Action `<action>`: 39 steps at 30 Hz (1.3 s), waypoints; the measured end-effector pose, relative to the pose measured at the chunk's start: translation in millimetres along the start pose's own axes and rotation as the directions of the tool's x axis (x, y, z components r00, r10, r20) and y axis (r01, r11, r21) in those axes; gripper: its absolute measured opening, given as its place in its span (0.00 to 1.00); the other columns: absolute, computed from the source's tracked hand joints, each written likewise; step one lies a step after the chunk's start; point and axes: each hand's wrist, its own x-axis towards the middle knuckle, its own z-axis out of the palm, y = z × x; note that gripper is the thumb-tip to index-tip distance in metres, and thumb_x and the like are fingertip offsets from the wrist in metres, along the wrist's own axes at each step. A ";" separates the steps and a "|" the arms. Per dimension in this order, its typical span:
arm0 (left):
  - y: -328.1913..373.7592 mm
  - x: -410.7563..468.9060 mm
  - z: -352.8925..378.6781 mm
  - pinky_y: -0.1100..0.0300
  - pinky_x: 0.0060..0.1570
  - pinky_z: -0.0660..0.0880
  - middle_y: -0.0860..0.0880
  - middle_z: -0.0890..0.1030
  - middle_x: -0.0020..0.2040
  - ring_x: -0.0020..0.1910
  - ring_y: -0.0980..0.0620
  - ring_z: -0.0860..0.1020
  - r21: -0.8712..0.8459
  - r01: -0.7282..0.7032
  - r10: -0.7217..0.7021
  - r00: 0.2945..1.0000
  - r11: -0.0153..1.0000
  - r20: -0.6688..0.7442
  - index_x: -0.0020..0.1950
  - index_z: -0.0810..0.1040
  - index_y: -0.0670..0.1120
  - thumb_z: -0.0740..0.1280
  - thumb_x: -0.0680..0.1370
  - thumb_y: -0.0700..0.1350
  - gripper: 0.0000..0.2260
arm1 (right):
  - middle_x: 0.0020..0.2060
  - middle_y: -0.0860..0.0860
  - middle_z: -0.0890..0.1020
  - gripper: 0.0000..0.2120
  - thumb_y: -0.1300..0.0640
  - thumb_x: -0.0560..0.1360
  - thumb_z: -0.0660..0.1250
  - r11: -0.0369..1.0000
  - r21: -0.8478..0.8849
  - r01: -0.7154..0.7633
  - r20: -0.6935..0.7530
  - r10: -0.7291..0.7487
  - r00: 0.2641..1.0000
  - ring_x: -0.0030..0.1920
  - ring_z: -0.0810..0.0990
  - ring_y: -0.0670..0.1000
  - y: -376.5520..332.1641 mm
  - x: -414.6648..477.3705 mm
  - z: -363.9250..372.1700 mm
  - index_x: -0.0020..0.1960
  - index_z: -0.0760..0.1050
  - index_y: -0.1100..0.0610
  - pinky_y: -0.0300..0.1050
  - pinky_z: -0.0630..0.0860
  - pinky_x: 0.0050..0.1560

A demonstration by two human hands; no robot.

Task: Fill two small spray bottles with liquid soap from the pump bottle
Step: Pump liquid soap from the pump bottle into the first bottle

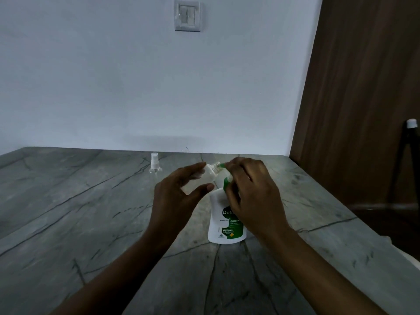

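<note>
A white pump bottle with a green label and green pump head stands on the grey marble table. My left hand holds a small clear spray bottle, tilted, with its open neck at the green pump nozzle. My right hand rests on top of the pump head and hides most of it. A second small spray bottle, with its white sprayer cap on, stands farther back on the left near the wall.
A white wall with a light switch rises behind the table. A brown wooden panel borders the right side. A dark stand with a white cap stands at the far right.
</note>
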 end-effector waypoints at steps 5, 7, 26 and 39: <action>-2.2 -1.6 -0.2 0.80 0.44 0.69 0.59 0.77 0.52 0.48 0.70 0.74 0.090 -0.036 0.038 0.999 0.995 -0.024 0.61 0.76 0.51 0.72 0.68 0.49 0.21 | 0.47 0.59 0.81 0.15 0.59 0.72 0.60 0.994 -0.037 0.098 -0.028 -0.100 0.995 0.50 0.73 0.53 4.1 -4.5 6.2 0.52 0.79 0.66 0.41 0.78 0.37; -2.1 -1.8 -0.3 0.78 0.44 0.71 0.57 0.78 0.52 0.48 0.65 0.76 0.112 -0.040 0.043 0.999 0.993 -0.025 0.61 0.76 0.50 0.72 0.68 0.50 0.21 | 0.47 0.60 0.81 0.15 0.59 0.72 0.61 0.990 -0.048 0.134 -0.023 -0.135 0.991 0.51 0.73 0.53 7.0 -4.1 6.0 0.53 0.79 0.67 0.41 0.78 0.38; 4.1 -1.4 -0.6 0.75 0.36 0.71 0.58 0.77 0.51 0.45 0.62 0.78 0.159 -0.092 0.094 0.996 0.983 -0.006 0.61 0.72 0.54 0.66 0.68 0.54 0.22 | 0.51 0.62 0.81 0.16 0.59 0.80 0.53 0.984 0.009 0.177 -0.112 -0.175 0.978 0.57 0.72 0.55 9.2 -6.0 13.1 0.58 0.74 0.66 0.43 0.65 0.64; -0.8 -3.2 2.8 0.75 0.33 0.67 0.60 0.76 0.52 0.38 0.64 0.76 0.168 -0.122 0.121 0.993 0.978 0.013 0.60 0.71 0.57 0.66 0.69 0.54 0.19 | 0.47 0.60 0.82 0.22 0.57 0.82 0.51 0.995 0.055 0.087 -0.144 -0.078 0.986 0.53 0.74 0.53 5.0 -8.1 15.0 0.51 0.81 0.67 0.40 0.70 0.56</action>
